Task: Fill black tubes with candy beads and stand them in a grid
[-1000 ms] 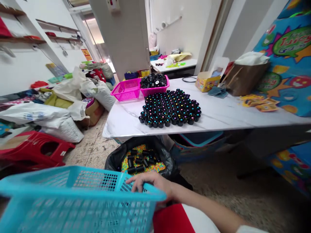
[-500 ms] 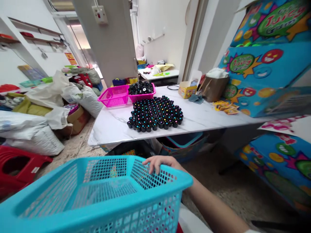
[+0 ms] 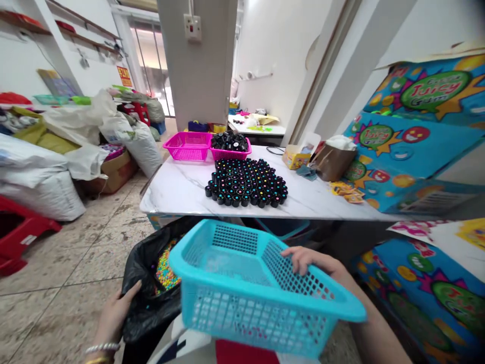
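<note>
My right hand point(image 3: 312, 260) is closed over the right rim of a blue plastic basket point(image 3: 257, 303), fingers hooked inside its lattice wall. The basket is tilted above my lap, and no contents show on the part of its floor I can see. To the left, my left hand point(image 3: 119, 308) grips the edge of a black plastic bag point(image 3: 142, 258), thumb on top and the other fingers mostly hidden. Small multicoloured beads or candies point(image 3: 166, 270) fill the bag's opening, partly covered by the basket.
On the white table point(image 3: 174, 189) ahead stand many black caps point(image 3: 246, 184) with coloured dots. Behind them are an empty pink basket point(image 3: 188, 146) and a pink basket point(image 3: 231, 151) of black pieces. Blue cartons point(image 3: 413, 146) stack at right; a red stool point(image 3: 22, 227) and white sacks point(image 3: 49, 187) sit left.
The blue basket has moved right with my right hand, uncovering the black bag. My left hand has come into view at the bag's edge. The camera view has shifted left.
</note>
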{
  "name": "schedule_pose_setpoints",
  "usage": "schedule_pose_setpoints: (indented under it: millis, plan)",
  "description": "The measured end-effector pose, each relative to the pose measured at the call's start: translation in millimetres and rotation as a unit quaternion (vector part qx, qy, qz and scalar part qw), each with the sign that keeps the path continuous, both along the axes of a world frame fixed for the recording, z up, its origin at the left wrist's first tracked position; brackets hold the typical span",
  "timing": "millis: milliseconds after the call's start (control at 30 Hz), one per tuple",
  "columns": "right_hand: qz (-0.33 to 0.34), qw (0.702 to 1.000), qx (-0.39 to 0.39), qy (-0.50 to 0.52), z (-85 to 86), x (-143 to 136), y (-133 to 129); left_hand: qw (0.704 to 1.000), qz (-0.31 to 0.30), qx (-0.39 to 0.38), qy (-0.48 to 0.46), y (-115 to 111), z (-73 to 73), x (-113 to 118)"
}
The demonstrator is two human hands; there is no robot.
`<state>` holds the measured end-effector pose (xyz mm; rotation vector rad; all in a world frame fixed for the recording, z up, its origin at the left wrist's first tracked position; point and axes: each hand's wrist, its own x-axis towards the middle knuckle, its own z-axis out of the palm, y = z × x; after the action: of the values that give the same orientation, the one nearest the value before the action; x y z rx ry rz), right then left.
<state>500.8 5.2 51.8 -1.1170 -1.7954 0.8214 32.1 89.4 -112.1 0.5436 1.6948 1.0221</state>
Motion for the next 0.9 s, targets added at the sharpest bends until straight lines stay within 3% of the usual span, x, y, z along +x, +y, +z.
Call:
schedule_pose_setpoints:
  millis: [67,133,200,367,467,567,700,833,900]
  plan:
    - [-0.046,0.996,0.017,-0.073,1.9,15,-6,0.998,0.026,-0.029,-0.039,0,-2.2,-1]
    - [-0.107,0.981,0.047,-0.154,-10.0,26,-8,0.997,0.04,-0.039,-0.058,0,-3.4,-2]
    - [-0.179,0.954,0.092,-0.221,-37.8,35,-6,0.996,0.048,-0.044,-0.066,0,-3.9,-1]
    - [-0.36,0.859,0.223,-0.286,-135.8,70,26,0.995,0.066,-0.044,-0.067,3,-1.1,5]
    - [-0.399,0.836,0.242,-0.287,-167.0,82,64,0.996,0.068,-0.04,-0.052,3,-0.2,8]
    - [-0.374,0.856,0.213,-0.285,-169.7,68,108,0.998,0.055,-0.022,-0.028,4,-3.4,8]
    - [-0.313,0.894,0.149,-0.284,-162.9,11,149,1.0,0.014,-0.022,-0.002,6,-4.5,3]
    - [-0.224,0.943,0.058,-0.24,-168.9,-53,150,0.999,-0.032,-0.04,-0.014,16,1.5,-1]
    - [-0.195,0.952,0.003,-0.237,-171.6,-73,141,0.998,-0.046,-0.027,-0.028,22,1.5,-2]
